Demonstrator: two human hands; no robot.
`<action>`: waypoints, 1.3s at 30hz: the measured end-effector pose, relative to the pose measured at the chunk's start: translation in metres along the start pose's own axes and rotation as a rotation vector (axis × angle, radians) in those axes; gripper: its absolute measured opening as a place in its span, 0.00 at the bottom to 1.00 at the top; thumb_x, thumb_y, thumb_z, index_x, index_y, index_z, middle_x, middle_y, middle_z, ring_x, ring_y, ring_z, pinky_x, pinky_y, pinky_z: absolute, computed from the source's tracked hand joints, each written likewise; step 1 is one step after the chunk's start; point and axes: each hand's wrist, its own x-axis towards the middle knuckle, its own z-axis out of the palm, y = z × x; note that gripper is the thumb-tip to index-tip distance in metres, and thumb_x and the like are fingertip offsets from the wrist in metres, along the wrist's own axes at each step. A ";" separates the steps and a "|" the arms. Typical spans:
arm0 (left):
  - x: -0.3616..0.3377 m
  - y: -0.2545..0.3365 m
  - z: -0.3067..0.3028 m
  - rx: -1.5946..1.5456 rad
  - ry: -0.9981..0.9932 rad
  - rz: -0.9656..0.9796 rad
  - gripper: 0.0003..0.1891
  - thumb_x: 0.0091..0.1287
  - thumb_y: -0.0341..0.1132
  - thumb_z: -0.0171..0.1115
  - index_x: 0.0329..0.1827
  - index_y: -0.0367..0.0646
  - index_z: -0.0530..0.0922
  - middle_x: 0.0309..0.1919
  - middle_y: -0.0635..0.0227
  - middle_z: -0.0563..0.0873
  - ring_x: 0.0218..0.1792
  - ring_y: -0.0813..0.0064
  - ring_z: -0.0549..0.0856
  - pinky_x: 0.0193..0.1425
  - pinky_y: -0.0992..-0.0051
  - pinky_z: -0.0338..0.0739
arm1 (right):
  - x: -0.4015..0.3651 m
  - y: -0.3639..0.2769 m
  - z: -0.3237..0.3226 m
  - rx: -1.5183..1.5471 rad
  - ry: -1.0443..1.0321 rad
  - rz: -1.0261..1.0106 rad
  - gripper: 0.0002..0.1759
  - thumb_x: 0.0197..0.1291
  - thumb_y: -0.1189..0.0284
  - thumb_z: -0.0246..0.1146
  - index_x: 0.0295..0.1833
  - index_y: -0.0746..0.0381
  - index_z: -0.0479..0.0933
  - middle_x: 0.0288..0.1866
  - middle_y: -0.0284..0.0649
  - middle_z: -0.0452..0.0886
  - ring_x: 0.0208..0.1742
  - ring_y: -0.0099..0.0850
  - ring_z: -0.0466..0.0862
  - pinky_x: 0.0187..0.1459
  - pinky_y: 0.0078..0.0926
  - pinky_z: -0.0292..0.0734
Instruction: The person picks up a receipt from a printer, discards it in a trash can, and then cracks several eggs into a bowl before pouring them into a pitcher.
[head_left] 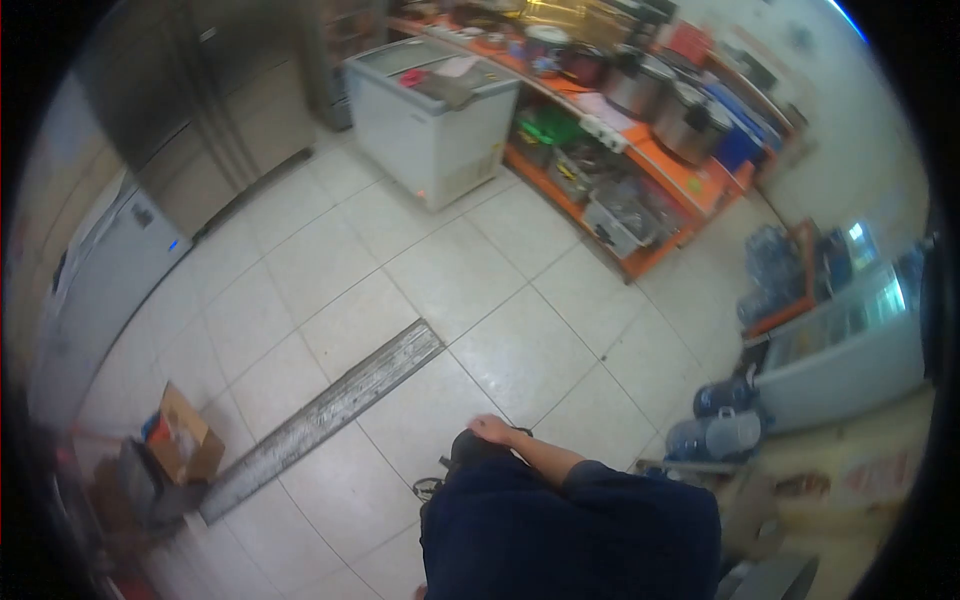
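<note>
My right hand (490, 428) is in front of my body, at the end of a bent bare forearm and a dark blue sleeve. It lies over or against a dark item (464, 446) at my front, whose kind I cannot make out. Blur hides how the fingers are bent and whether they grip anything. Thin dark straps or cords (428, 488) hang at the left of my shirt. Of my left hand, at most a small patch of skin (420, 592) shows at the bottom edge, with no fingers visible.
A metal floor grate (330, 415) crosses the tiled floor. A white chest freezer (425, 150) and an orange shelf table (690, 180) with pots stand ahead. At left are steel fridge doors (190, 100) and an open cardboard box (190, 440). Water jugs (720, 400) stand at right.
</note>
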 end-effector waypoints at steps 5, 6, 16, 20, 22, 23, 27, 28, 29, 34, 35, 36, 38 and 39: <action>0.082 0.070 -0.066 0.168 -0.078 0.038 0.18 0.72 0.50 0.52 0.57 0.52 0.75 0.52 0.63 0.80 0.55 0.68 0.79 0.60 0.60 0.72 | -0.133 0.059 0.040 -0.041 0.105 0.464 0.22 0.62 0.51 0.59 0.48 0.57 0.86 0.43 0.47 0.88 0.46 0.43 0.87 0.51 0.41 0.81; 0.096 0.078 -0.069 0.203 -0.096 0.037 0.18 0.72 0.51 0.52 0.58 0.52 0.74 0.53 0.62 0.80 0.56 0.68 0.79 0.61 0.60 0.71 | -0.153 0.083 0.064 -0.047 0.213 0.542 0.21 0.63 0.51 0.61 0.49 0.54 0.87 0.39 0.44 0.89 0.41 0.39 0.89 0.48 0.38 0.82; 0.213 0.183 0.031 0.283 -0.626 0.276 0.25 0.72 0.52 0.53 0.68 0.54 0.70 0.63 0.59 0.78 0.65 0.66 0.76 0.69 0.59 0.68 | -0.225 0.028 0.204 0.495 0.463 0.845 0.22 0.60 0.55 0.63 0.52 0.57 0.86 0.46 0.44 0.89 0.47 0.39 0.87 0.53 0.37 0.80; 0.103 0.247 0.190 0.722 -1.123 0.421 0.23 0.69 0.38 0.62 0.67 0.48 0.71 0.53 0.61 0.84 0.55 0.68 0.82 0.58 0.67 0.75 | -0.199 0.013 0.200 0.505 0.438 0.727 0.21 0.60 0.54 0.59 0.50 0.56 0.87 0.48 0.45 0.88 0.51 0.44 0.86 0.56 0.41 0.79; 0.098 0.261 0.214 0.691 -1.239 0.382 0.22 0.69 0.39 0.62 0.65 0.45 0.73 0.51 0.60 0.85 0.53 0.70 0.82 0.58 0.68 0.74 | -0.180 0.022 0.173 0.368 0.435 0.622 0.22 0.62 0.53 0.56 0.48 0.56 0.87 0.46 0.45 0.88 0.50 0.43 0.86 0.53 0.41 0.79; 0.097 0.271 0.230 0.634 -1.272 0.385 0.22 0.69 0.39 0.63 0.64 0.43 0.74 0.50 0.60 0.85 0.53 0.71 0.82 0.58 0.69 0.74 | -0.156 0.049 0.174 0.233 0.351 0.701 0.24 0.64 0.51 0.52 0.43 0.57 0.87 0.43 0.46 0.88 0.46 0.43 0.87 0.49 0.42 0.79; 0.233 0.267 0.223 0.898 -0.983 0.824 0.17 0.65 0.41 0.62 0.54 0.46 0.83 0.46 0.59 0.86 0.46 0.63 0.86 0.54 0.65 0.80 | -0.080 0.071 0.087 0.676 0.489 0.719 0.19 0.66 0.54 0.61 0.50 0.57 0.86 0.38 0.39 0.88 0.37 0.26 0.86 0.39 0.27 0.82; 0.256 0.290 0.229 0.584 -0.831 0.314 0.18 0.68 0.46 0.63 0.43 0.37 0.85 0.37 0.60 0.88 0.40 0.70 0.86 0.42 0.69 0.80 | -0.066 0.053 0.067 0.727 0.568 0.728 0.19 0.66 0.56 0.63 0.51 0.58 0.85 0.37 0.38 0.87 0.34 0.24 0.85 0.36 0.25 0.81; 0.282 0.292 0.221 0.797 -0.667 0.345 0.17 0.68 0.46 0.62 0.44 0.39 0.84 0.39 0.60 0.88 0.41 0.68 0.86 0.44 0.67 0.80 | -0.046 0.056 0.050 0.744 0.643 0.673 0.20 0.66 0.56 0.63 0.52 0.58 0.84 0.37 0.38 0.87 0.35 0.25 0.85 0.36 0.25 0.81; 0.294 0.359 0.227 1.859 -0.502 0.738 0.16 0.65 0.45 0.60 0.51 0.48 0.84 0.49 0.59 0.86 0.49 0.58 0.86 0.52 0.60 0.81 | 0.016 0.018 -0.068 0.776 0.836 0.407 0.17 0.70 0.60 0.60 0.56 0.58 0.82 0.39 0.38 0.86 0.38 0.25 0.84 0.38 0.24 0.79; 0.304 0.355 0.223 1.904 -0.499 0.858 0.16 0.65 0.45 0.60 0.52 0.50 0.84 0.52 0.59 0.86 0.50 0.56 0.86 0.54 0.58 0.81 | 0.028 0.004 -0.082 0.796 0.830 0.374 0.16 0.71 0.61 0.59 0.56 0.58 0.82 0.37 0.37 0.85 0.37 0.25 0.83 0.39 0.24 0.78; 0.315 0.339 0.225 0.959 -0.397 0.852 0.17 0.69 0.46 0.57 0.28 0.46 0.84 0.25 0.59 0.86 0.23 0.58 0.84 0.33 0.55 0.78 | 0.038 -0.008 -0.088 0.815 0.833 0.378 0.16 0.71 0.62 0.59 0.55 0.60 0.82 0.36 0.36 0.84 0.37 0.25 0.83 0.38 0.23 0.78; 0.328 0.335 0.241 1.382 -0.600 1.195 0.14 0.73 0.41 0.54 0.50 0.44 0.82 0.37 0.61 0.88 0.43 0.60 0.86 0.50 0.54 0.78 | 0.051 -0.014 -0.082 0.834 0.770 0.386 0.15 0.70 0.64 0.58 0.52 0.63 0.83 0.33 0.36 0.84 0.35 0.25 0.83 0.37 0.22 0.78; 0.327 0.323 0.257 1.287 -0.542 1.297 0.19 0.73 0.41 0.51 0.61 0.42 0.78 0.54 0.54 0.84 0.58 0.54 0.80 0.64 0.56 0.71 | 0.060 0.008 -0.070 0.715 0.635 0.397 0.18 0.70 0.61 0.61 0.54 0.63 0.81 0.36 0.37 0.84 0.36 0.26 0.82 0.36 0.25 0.78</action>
